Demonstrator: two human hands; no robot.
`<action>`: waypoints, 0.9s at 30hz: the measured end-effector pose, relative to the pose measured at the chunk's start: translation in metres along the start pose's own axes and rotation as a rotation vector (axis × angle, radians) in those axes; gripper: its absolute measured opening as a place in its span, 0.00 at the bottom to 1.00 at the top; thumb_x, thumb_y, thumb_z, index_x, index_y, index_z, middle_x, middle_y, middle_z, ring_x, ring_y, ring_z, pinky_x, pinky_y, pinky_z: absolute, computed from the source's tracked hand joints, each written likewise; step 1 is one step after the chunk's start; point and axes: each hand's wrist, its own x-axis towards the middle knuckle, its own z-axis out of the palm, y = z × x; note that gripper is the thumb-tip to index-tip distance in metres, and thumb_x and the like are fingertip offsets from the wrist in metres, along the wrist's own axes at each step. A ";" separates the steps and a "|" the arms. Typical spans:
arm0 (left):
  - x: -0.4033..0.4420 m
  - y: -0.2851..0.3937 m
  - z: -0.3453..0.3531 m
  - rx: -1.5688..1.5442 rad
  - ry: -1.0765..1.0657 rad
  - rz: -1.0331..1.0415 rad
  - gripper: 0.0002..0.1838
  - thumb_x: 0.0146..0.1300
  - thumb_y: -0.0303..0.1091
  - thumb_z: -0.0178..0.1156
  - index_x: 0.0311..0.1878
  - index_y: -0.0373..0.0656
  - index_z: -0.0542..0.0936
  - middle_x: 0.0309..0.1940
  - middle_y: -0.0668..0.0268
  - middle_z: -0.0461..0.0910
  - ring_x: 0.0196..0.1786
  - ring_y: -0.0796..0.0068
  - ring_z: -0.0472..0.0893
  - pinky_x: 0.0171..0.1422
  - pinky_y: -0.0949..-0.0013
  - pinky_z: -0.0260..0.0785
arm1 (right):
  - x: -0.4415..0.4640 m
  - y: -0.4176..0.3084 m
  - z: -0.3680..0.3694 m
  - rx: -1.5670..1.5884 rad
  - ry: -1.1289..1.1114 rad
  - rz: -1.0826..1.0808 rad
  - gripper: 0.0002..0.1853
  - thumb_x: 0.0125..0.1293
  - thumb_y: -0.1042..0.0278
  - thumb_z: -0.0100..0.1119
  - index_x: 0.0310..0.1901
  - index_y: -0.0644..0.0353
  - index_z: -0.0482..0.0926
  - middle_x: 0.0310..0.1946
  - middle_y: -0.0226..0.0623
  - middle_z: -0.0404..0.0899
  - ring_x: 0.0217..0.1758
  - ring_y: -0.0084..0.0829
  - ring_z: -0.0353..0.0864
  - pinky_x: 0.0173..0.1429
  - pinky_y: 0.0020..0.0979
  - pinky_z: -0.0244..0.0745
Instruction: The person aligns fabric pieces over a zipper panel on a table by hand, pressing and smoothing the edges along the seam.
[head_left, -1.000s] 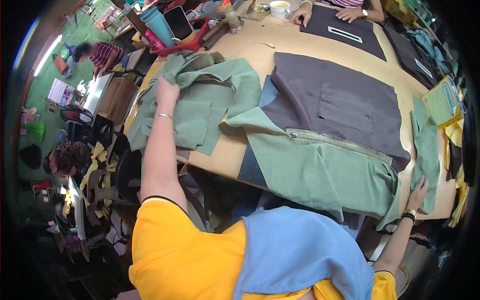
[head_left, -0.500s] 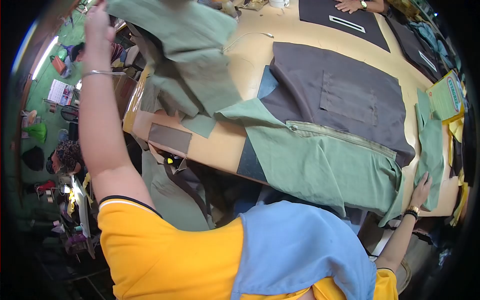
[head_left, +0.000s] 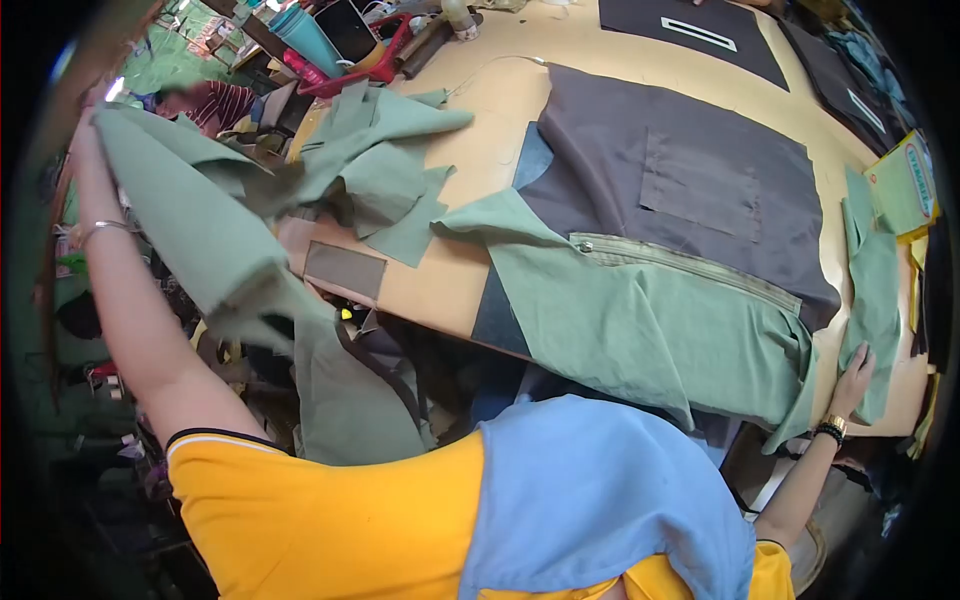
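At the far left my left hand is raised, its fingers closed on a piece of green fabric that hangs down past the table's edge, its lower end blurred. My right hand lies with fingers stretched out on a narrow green fabric strip at the table's right side. Between the hands lies a dark grey garment panel with a stitched pocket outline, joined along a zipper to a wrinkled green panel. More crumpled green pieces lie at the table's left end.
A red basket with a teal tumbler stands at the back left. Dark panels with white-framed slots lie at the back. A yellow-green Evergreen box sits at the right edge. Another person in a striped top is beyond the table.
My left hand has swung left and down, drawing a green piece away from the others, which now lie on the table. The co-worker's hand at the back has mostly left view. My right hand stays put.
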 end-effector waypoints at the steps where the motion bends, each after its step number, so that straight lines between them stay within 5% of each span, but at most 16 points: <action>1: -0.042 -0.011 0.032 0.117 -0.049 0.016 0.17 0.74 0.43 0.55 0.55 0.44 0.84 0.40 0.64 0.85 0.39 0.71 0.84 0.47 0.64 0.78 | 0.000 0.002 0.001 -0.001 0.004 0.012 0.40 0.79 0.36 0.42 0.72 0.70 0.67 0.69 0.59 0.71 0.72 0.55 0.69 0.74 0.42 0.62; 3: -0.057 -0.096 0.060 0.218 -0.236 -0.105 0.20 0.74 0.47 0.54 0.53 0.41 0.84 0.39 0.61 0.84 0.40 0.67 0.83 0.46 0.61 0.77 | 0.000 0.003 0.002 -0.004 0.015 0.036 0.42 0.78 0.33 0.42 0.73 0.70 0.66 0.71 0.61 0.69 0.75 0.56 0.66 0.76 0.42 0.61; 6: -0.205 -0.196 0.145 1.023 -0.708 -0.018 0.54 0.58 0.71 0.64 0.72 0.31 0.69 0.69 0.37 0.71 0.71 0.44 0.72 0.75 0.47 0.64 | -0.001 0.001 0.002 0.013 0.002 0.040 0.43 0.78 0.33 0.42 0.73 0.70 0.66 0.71 0.60 0.69 0.75 0.56 0.67 0.75 0.42 0.61; 7: -0.262 -0.227 0.153 1.202 -0.652 0.139 0.55 0.55 0.72 0.67 0.69 0.28 0.72 0.69 0.36 0.70 0.72 0.46 0.71 0.78 0.54 0.60 | -0.001 -0.002 0.001 0.001 0.005 0.043 0.42 0.78 0.33 0.42 0.73 0.70 0.66 0.70 0.60 0.70 0.74 0.56 0.68 0.75 0.42 0.62; 8: -0.290 -0.249 0.158 1.192 -0.737 0.067 0.60 0.49 0.73 0.70 0.72 0.29 0.69 0.75 0.35 0.59 0.77 0.38 0.63 0.80 0.55 0.59 | -0.002 -0.004 0.000 -0.009 0.006 0.042 0.42 0.78 0.33 0.42 0.73 0.70 0.66 0.70 0.60 0.70 0.74 0.56 0.68 0.75 0.42 0.62; 13: -0.309 -0.271 0.150 0.884 -0.561 0.028 0.35 0.66 0.48 0.64 0.66 0.28 0.74 0.65 0.37 0.74 0.68 0.44 0.75 0.73 0.55 0.66 | -0.001 -0.005 0.000 0.017 0.003 0.041 0.41 0.78 0.34 0.42 0.73 0.69 0.65 0.69 0.60 0.72 0.71 0.56 0.71 0.73 0.43 0.64; 15: -0.311 -0.273 0.126 0.722 -0.298 0.020 0.23 0.69 0.36 0.58 0.62 0.32 0.78 0.60 0.44 0.80 0.65 0.48 0.78 0.71 0.54 0.67 | 0.001 -0.001 0.000 0.022 0.002 0.037 0.42 0.78 0.34 0.43 0.73 0.69 0.65 0.69 0.60 0.71 0.72 0.56 0.70 0.73 0.43 0.64; 19: -0.266 -0.271 0.044 0.459 0.106 0.138 0.22 0.68 0.30 0.55 0.62 0.29 0.77 0.59 0.45 0.81 0.62 0.51 0.80 0.71 0.55 0.67 | -0.001 0.002 0.002 0.005 -0.017 0.078 0.43 0.78 0.33 0.42 0.74 0.71 0.63 0.74 0.62 0.65 0.78 0.56 0.63 0.78 0.42 0.57; 22: -0.232 -0.235 -0.012 0.382 0.318 0.149 0.19 0.73 0.28 0.54 0.63 0.30 0.77 0.59 0.52 0.82 0.58 0.63 0.81 0.67 0.61 0.69 | -0.002 -0.006 -0.003 0.005 -0.042 0.061 0.44 0.78 0.33 0.41 0.74 0.72 0.63 0.75 0.62 0.64 0.78 0.56 0.62 0.79 0.42 0.56; 27: -0.168 -0.170 -0.043 0.363 0.389 0.311 0.21 0.71 0.32 0.56 0.62 0.27 0.77 0.60 0.50 0.82 0.58 0.57 0.81 0.67 0.60 0.68 | -0.003 -0.011 -0.005 -0.023 -0.053 0.063 0.44 0.78 0.33 0.41 0.74 0.71 0.63 0.73 0.62 0.66 0.76 0.57 0.64 0.77 0.43 0.59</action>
